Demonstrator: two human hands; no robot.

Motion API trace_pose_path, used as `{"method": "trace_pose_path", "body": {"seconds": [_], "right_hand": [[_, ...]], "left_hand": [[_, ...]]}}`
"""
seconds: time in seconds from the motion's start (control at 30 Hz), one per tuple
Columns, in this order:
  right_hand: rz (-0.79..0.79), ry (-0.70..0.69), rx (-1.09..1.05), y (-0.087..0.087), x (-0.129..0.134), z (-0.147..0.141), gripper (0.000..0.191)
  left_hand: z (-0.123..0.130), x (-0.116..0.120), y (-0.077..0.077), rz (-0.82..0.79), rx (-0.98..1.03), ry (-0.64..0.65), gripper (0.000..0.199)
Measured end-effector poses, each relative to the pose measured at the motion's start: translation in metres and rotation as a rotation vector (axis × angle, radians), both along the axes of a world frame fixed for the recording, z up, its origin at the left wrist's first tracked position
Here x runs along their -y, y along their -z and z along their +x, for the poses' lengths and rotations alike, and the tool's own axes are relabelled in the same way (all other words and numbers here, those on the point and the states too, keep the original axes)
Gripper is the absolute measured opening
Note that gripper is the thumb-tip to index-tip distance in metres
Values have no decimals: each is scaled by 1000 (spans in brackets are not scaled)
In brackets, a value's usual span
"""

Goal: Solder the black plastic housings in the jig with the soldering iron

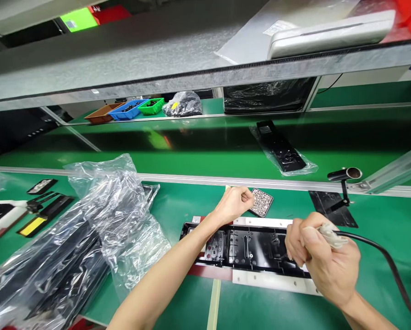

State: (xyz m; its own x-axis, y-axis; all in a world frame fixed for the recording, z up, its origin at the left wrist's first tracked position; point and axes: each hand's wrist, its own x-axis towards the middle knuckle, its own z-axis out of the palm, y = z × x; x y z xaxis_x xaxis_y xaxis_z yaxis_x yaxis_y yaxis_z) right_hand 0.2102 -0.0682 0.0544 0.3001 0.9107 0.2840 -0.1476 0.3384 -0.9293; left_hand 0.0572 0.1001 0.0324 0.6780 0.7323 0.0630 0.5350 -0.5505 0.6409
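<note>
A long black plastic housing (256,247) lies open side up in a white and dark red fixture (274,280) on the green bench. My left hand (235,201) is closed in a pinch at the left edge of a small square tray (261,202) of tiny metal parts; what its fingertips hold is too small to make out. My right hand (324,256) is wrapped round a tool with a black cable (380,250), over the right end of the housing. Whitish wrapping shows at the cable end; the fingers hide most of the tool.
Plastic-bagged black parts (71,247) cover the bench at left. A metal tube holder (344,175) stands at back right. Behind are a bagged black panel (281,146) and small bins (129,109); a shelf edge (191,78) crosses above.
</note>
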Motion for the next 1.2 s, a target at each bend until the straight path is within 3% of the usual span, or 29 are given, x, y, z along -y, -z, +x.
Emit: {"method": "trace_pose_path", "body": {"seconds": [0.13, 0.33, 0.47, 0.67, 1.2], "right_hand": [[26, -4, 15, -9, -4, -4, 34], [59, -12, 37, -17, -6, -7, 36], [60, 0, 40, -17, -6, -8, 36], [53, -5, 29, -17, -6, -8, 36], [63, -4, 33, -16, -6, -7, 36]], "left_hand": [[-29, 32, -11, -54, 51, -25, 12], [-55, 67, 10, 20, 155, 143, 18], [-55, 71, 18, 149, 84, 223, 21], [-53, 72, 18, 282, 3, 285, 23], [-57, 75, 18, 313, 67, 302, 19]]}}
